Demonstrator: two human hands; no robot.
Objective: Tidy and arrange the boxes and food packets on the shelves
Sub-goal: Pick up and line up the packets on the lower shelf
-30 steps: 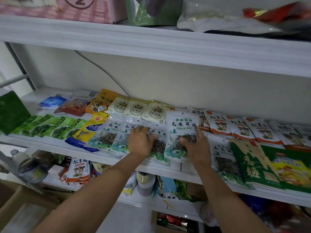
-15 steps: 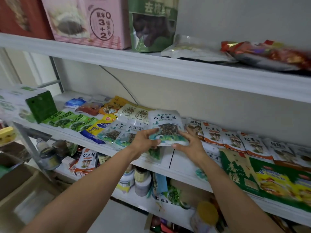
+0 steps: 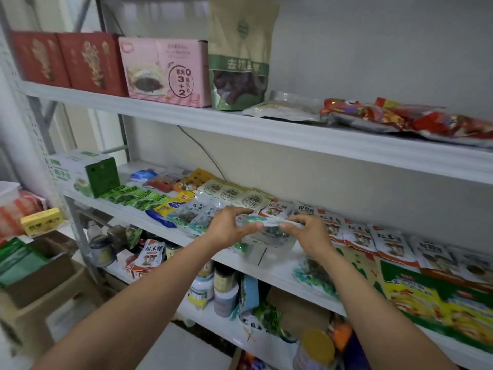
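Packet [image 3: 269,226] is held just above the front edge of the middle shelf [image 3: 277,266]. Left hand [image 3: 226,231] and right hand [image 3: 310,236] each pinch one end. Long axis runs hand to hand, face tilted nearly flat. Both hands equally near.

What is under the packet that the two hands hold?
Below the packet, bare white middle shelf with a dark seam shows, and the corner of a green packet near the left hand. What lies directly behind the held packet is covered.
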